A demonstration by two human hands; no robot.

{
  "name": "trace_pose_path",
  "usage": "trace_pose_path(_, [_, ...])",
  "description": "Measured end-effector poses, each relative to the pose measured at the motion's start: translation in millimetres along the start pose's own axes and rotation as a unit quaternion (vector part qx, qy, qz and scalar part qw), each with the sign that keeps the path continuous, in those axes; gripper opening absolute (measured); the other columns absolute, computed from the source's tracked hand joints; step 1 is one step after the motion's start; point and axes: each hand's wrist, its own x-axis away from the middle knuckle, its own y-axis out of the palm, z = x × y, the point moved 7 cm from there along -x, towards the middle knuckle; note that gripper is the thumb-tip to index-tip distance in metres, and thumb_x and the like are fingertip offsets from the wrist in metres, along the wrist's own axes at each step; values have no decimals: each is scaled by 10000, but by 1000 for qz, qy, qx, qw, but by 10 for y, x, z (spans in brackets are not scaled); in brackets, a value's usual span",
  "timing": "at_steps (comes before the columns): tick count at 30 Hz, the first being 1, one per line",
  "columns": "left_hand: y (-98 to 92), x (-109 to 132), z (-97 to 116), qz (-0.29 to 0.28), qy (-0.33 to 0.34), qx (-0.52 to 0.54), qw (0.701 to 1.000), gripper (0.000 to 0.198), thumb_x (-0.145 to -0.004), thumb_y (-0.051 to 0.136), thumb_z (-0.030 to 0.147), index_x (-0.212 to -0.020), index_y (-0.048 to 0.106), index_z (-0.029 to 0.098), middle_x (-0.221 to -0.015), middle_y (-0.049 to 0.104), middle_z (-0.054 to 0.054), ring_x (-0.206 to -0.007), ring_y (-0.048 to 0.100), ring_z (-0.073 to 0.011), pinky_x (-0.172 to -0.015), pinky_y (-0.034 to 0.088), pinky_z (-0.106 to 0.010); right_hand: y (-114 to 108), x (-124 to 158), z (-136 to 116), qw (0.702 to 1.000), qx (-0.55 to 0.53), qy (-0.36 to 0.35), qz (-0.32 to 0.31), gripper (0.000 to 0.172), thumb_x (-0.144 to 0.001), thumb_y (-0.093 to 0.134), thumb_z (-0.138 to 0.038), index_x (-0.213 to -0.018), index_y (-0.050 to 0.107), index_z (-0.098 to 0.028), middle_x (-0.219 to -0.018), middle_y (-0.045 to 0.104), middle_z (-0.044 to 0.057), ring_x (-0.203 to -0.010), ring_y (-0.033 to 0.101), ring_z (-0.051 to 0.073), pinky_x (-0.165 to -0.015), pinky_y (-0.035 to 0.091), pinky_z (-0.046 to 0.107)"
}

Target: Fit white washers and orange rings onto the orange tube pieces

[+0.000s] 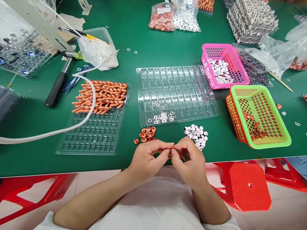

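Observation:
In front of my body, at the table's near edge, my left hand (149,160) and my right hand (190,162) meet with fingertips pinched together. Between them is a small copper-coloured piece (171,148), mostly hidden by the fingers. Just beyond my left hand lies a small pile of round copper-coloured parts (147,133). White discs (196,134), some with black showing, are heaped beyond my right hand. Farther off, a clear compartment tray (195,107) carries loose white rings (164,117) at its near left corner.
Left, another clear tray (90,135) holds rows of copper-coloured pieces (103,95); a white hose (78,124) arches over it. A hammer (57,86) lies beside. Right stand a pink basket (242,80) with white discs and a green basket (283,139) with copper parts. Bags (162,19) lie behind.

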Motion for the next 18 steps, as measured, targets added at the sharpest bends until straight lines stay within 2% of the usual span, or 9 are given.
trace_pose_path(9, [23, 3, 122, 20, 109, -80, 991, 170, -792, 591, 95, -849, 749, 120, -682, 696, -52, -610, 625, -136, -598, 512, -240, 50, 21, 49, 999, -40, 20, -4, 135, -821, 532, -103, -790, 476, -221, -742, 463, -31, -597, 435, 104, -497, 338, 231])
trace_pose_path(15, [59, 31, 202, -46, 160, -88, 982, 246, -853, 551, 68, -986, 735, 162, -736, 717, -48, -677, 656, -130, -683, 522, -234, 31, 45, 74, 998, -60, 22, -3, 140, -835, 529, -105, -791, 469, -224, -752, 459, -27, -612, 442, 110, -506, 340, 237])
trace_pose_path(18, [58, 48, 225, -47, 171, -79, 981, 262, -858, 552, 61, -1011, 730, 178, -754, 721, -48, -685, 660, -127, -656, 529, -215, 39, 46, 81, 997, -72, 23, -3, 138, -844, 522, -107, -802, 466, -226, -766, 460, -23, -629, 463, 115, -521, 353, 243])
